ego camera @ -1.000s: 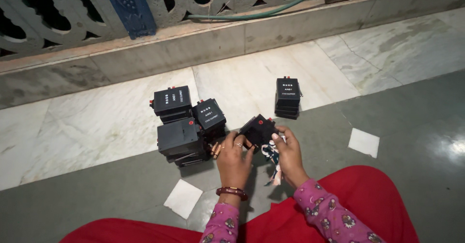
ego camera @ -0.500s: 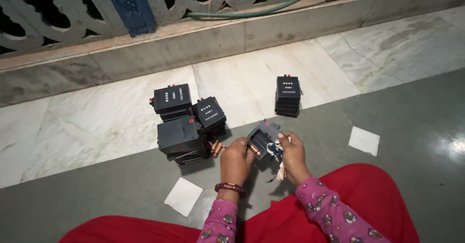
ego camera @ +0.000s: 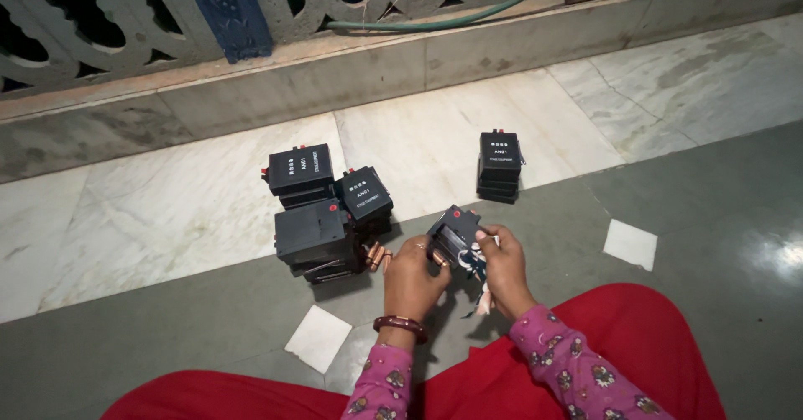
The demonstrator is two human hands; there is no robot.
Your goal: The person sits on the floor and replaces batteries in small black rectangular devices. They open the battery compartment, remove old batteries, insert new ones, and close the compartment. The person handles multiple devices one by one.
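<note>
Black box gripped between both hands, apparently with copper-coloured battery at left fingertips.

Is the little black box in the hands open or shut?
Open: the black box shows its hollow inside, held between left hand and right hand.

black box, red skirt, floral pink sleeves

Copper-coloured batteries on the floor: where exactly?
Head view, left of centre: the copper-coloured batteries lie on the floor against the pile of black boxes, just left of the left hand.
</note>
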